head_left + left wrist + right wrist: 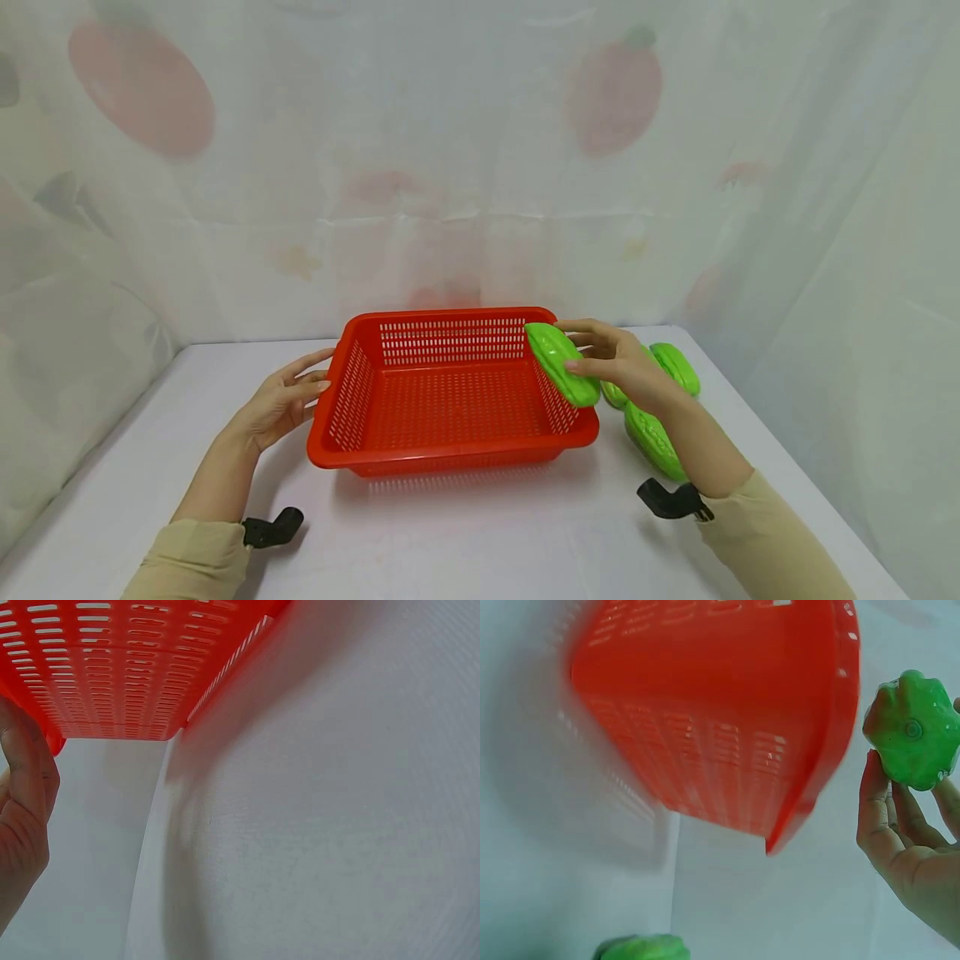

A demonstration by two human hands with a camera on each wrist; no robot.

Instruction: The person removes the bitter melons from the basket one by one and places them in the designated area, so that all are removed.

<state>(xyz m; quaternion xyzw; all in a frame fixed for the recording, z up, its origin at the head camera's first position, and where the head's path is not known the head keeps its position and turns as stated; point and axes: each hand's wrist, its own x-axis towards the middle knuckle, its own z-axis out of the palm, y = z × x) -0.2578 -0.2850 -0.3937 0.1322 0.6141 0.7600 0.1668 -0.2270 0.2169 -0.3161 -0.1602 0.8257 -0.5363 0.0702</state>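
My right hand pinches a glossy green bitter melon between thumb and fingers, above the right rim of a red plastic basket. From the right wrist view, the melon's ridged round end faces the camera, beyond the basket's rim. At the basket's left side, my left hand touches the rim with relaxed, mostly straight fingers. The left wrist view has that hand at its edge, beside the slotted wall. Inside the basket, only the perforated floor and walls show.
Several more bitter melons lie on the white table right of the basket, among them one near the front and one at the back, partly behind my right hand and forearm. A pale printed curtain hangs behind the table.
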